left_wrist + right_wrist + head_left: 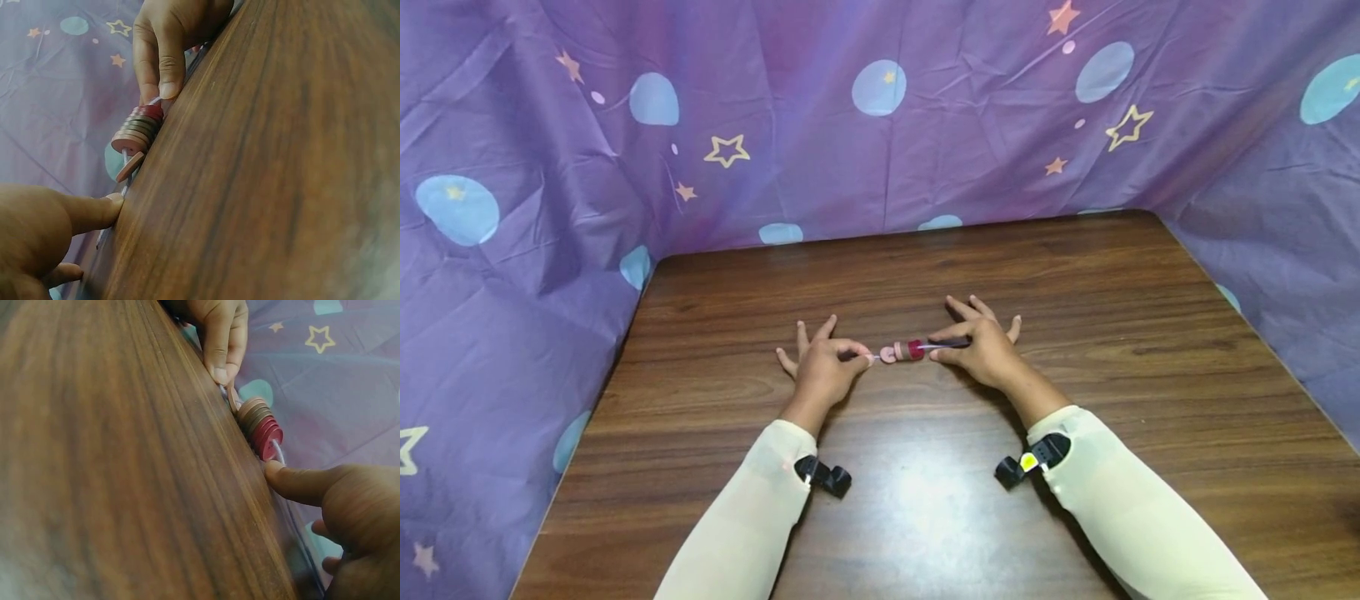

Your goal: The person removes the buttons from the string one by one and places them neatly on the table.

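Observation:
A short stack of buttons (907, 351), red, dark olive and pink, is threaded on a pale cord (279, 454) low over the middle of the table. One pink button (129, 167) tilts away from the stack at its left end. Thumb and index finger of my left hand (824, 367) pinch the cord just left of this button, other fingers spread. On the opposite side, beyond the red buttons (270, 437), my right hand (988, 346) pinches the cord between thumb and index finger. A length of cord trails under the right hand in the right wrist view.
The brown wood-grain table (925, 267) extends around both hands. A purple curtain (820, 108) with stars and planets hangs behind it and along its sides. Each pale sleeve carries a small black camera mount (1033, 461) near the wrist.

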